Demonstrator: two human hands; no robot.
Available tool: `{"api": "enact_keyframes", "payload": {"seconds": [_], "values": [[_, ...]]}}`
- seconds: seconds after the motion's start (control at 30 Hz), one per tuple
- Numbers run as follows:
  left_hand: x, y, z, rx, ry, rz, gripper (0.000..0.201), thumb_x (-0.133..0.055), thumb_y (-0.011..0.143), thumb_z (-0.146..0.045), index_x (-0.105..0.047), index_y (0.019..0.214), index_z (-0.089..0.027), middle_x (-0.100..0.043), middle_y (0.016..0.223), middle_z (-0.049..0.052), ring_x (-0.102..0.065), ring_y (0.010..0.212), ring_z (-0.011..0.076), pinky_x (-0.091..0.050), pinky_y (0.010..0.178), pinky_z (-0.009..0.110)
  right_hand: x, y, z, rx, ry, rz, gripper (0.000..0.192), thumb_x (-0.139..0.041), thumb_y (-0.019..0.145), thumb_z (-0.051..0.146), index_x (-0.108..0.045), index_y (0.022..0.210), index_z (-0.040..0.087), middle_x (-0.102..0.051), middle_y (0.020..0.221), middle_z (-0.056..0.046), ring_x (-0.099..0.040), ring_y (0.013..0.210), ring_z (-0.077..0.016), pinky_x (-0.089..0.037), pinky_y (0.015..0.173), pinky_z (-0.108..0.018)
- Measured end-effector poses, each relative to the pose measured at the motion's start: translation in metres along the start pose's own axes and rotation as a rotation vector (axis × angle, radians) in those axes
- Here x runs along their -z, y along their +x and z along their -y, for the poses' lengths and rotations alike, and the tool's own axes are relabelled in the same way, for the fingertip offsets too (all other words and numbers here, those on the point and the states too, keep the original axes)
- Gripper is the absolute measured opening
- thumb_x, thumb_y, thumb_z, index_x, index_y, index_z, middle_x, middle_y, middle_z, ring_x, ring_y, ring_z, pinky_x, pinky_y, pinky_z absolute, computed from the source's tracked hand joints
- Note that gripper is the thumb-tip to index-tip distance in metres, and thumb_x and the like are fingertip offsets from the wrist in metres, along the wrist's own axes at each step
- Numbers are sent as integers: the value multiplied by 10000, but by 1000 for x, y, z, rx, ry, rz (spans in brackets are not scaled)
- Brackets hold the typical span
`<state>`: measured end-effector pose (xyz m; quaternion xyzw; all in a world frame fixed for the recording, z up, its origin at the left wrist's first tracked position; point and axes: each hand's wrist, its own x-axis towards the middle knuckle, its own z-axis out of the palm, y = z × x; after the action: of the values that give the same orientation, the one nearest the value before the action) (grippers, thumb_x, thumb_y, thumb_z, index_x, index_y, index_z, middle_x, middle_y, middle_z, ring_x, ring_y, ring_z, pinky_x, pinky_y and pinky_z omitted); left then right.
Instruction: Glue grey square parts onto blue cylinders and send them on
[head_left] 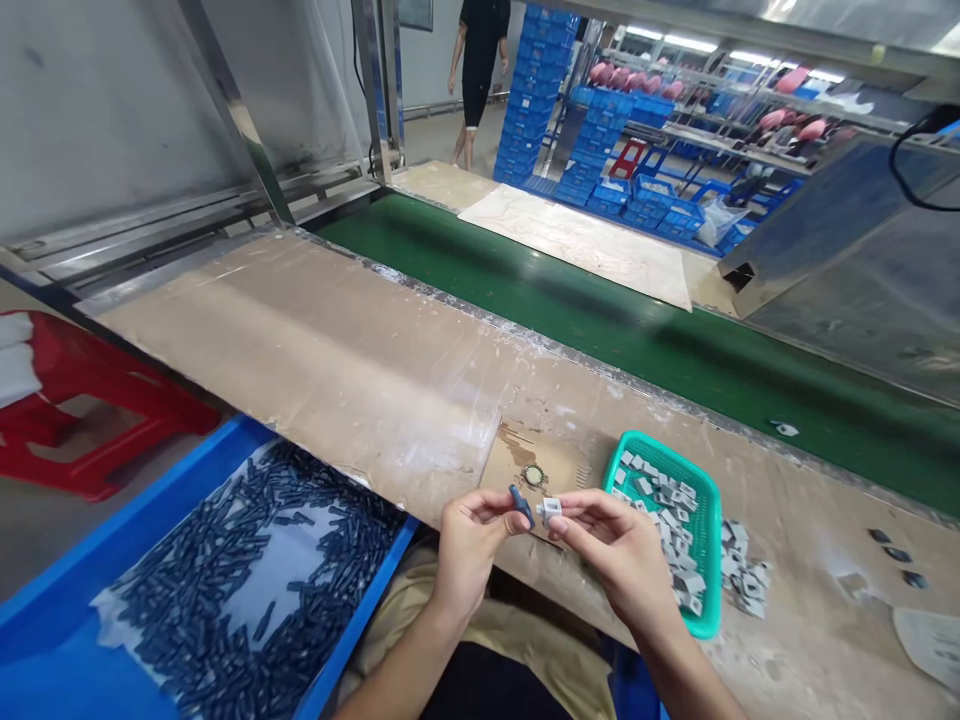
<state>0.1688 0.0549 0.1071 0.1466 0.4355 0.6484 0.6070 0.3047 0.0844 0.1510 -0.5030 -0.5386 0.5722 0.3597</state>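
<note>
Dark blue-grey part (521,505) sits pinched in the left hand (469,545), its tip almost touching the small white clip (549,512) pinched by the right hand (615,550), both held just above the near edge of the brown bench (315,350). To join them cleanly, I'd judge the two pieces should be kept square and pushed straight together. Green basket (705,500) of white clips lies just right; the blue tray (150,510) of dark parts lies at the lower left.

Bright, even light fell from the ceiling tubes (679,40), shadows stayed soft, and the edges bowed with wide-lens distortion.
</note>
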Motion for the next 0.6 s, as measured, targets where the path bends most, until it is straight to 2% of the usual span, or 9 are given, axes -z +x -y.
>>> {"api": "enact_keyframes", "payload": {"seconds": [0.13, 0.27, 0.4, 0.5, 0.53, 0.6], "values": [[-2, -3, -4, -63, 115, 11, 239, -835, 467, -225, -648, 582, -130, -633, 616, 39, -589, 612, 149, -481, 600, 191, 1, 3, -4, 3, -13, 69, 217, -737, 636, 297, -672, 795, 165, -701, 779, -67, -662, 722, -195, -550, 673, -273], [-2, -6, -8, -187, 368, 22, 219, -793, 541, -297, -648, 485, -144, -572, 564, 37, -558, 587, 141, -445, 562, 186, 1, 2, -6, 29, -83, 110, 207, -719, 650, 318, -681, 787, 169, -707, 789, -74, -664, 737, -206, -542, 693, -272], [0, 6, 0, -185, 333, -36, 288, -839, 397, -306, -600, 403, -146, -533, 501, 30, -529, 493, 141, -428, 464, 199, -2, 11, -10, 90, -190, 177, 208, -666, 692, 348, -679, 787, 164, -706, 809, -82, -660, 762, -216, -524, 715, -269], [11, 24, -2, -237, 278, -35, 303, -838, 396, -335, -675, 568, -146, -592, 596, 50, -552, 491, 160, -473, 481, 235, 5, 45, -12, 159, -277, 259, 238, -634, 693, 374, -661, 770, 151, -699, 769, -82, -652, 726, -216, -514, 673, -273], [19, 29, -8, -273, 280, -54, 343, -829, 419, -370, -692, 638, -145, -611, 635, 64, -569, 516, 176, -494, 507, 254, 12, 62, -13, 188, -308, 241, 256, -625, 686, 388, -654, 768, 148, -696, 751, -83, -649, 713, -218, -511, 658, -276], [40, 33, -25, -379, 321, -172, 429, -813, 433, -444, -693, 712, -141, -630, 675, 82, -595, 586, 208, -520, 555, 280, 34, 103, -15, 224, -367, 104, 291, -610, 656, 415, -640, 765, 147, -692, 734, -88, -645, 704, -227, -505, 643, -283]]}}
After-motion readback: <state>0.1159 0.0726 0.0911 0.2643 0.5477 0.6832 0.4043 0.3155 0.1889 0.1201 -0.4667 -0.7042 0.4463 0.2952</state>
